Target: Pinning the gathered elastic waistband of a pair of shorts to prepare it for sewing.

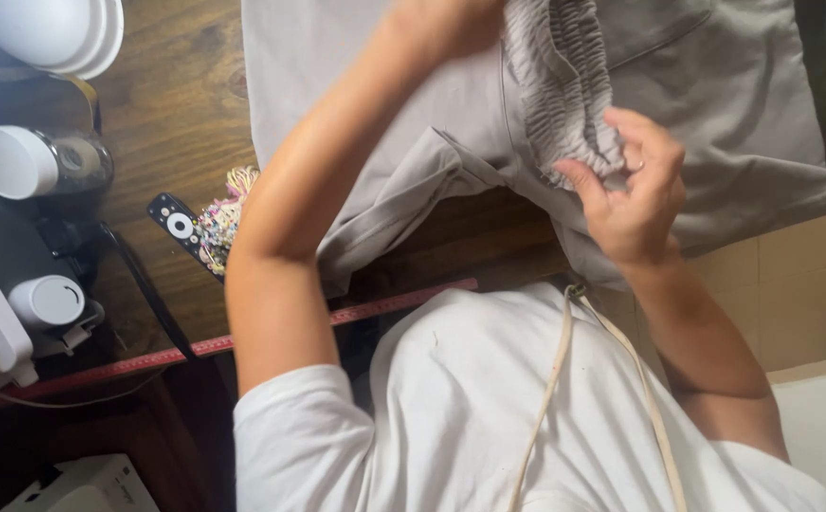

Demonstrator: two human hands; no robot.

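Far left of the hands, stacked white bowls sit at the desk corner; what they hold cannot be seen. Below them lies a white-lidded jar, contents unclear. Nearer, a remote and a red ruler rest on the wood. The left hand grips the grey garment at the frame's top, fingers hidden. The right hand pinches its gathered waistband, held up between both hands.
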